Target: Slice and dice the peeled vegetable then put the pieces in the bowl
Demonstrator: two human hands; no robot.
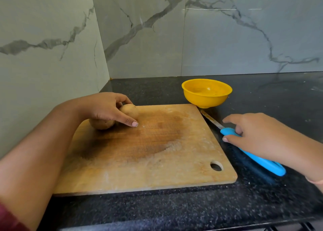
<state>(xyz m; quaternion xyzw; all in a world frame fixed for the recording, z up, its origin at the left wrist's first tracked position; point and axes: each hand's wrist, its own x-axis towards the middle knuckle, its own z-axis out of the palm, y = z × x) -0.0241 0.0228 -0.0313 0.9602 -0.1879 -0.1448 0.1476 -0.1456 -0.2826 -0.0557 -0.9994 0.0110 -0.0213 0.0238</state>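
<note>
One view only, from the head camera. At the far-left corner of the wooden cutting board [157,152] lies the vegetable [130,111], tan, rounded and potato-like. A bulge shows on each side of the left hand [106,106], and I cannot tell whether that is one long piece or two. The left hand's grip is on it: fingers curled over the top, thumb behind, forefinger stretched down to the board.

The right hand [258,134] lies over the blue handle of the knife [262,161], which rests on the dark table [174,209] just beside the board's right edge. Its grip is narrow, with the thumb and one curled finger pinching the handle and the forefinger out straight. The yellow bowl [206,100] stands just beyond the board's far-right corner and looks empty.

Nothing is cut yet. By my judgement the vegetable is firm, dense and fairly heavy, apt to roll on its round side and perhaps slick where peeled. It is best held from above near one end, fingertips tucked back, and a first cut would give it a flat face to sit on.
</note>
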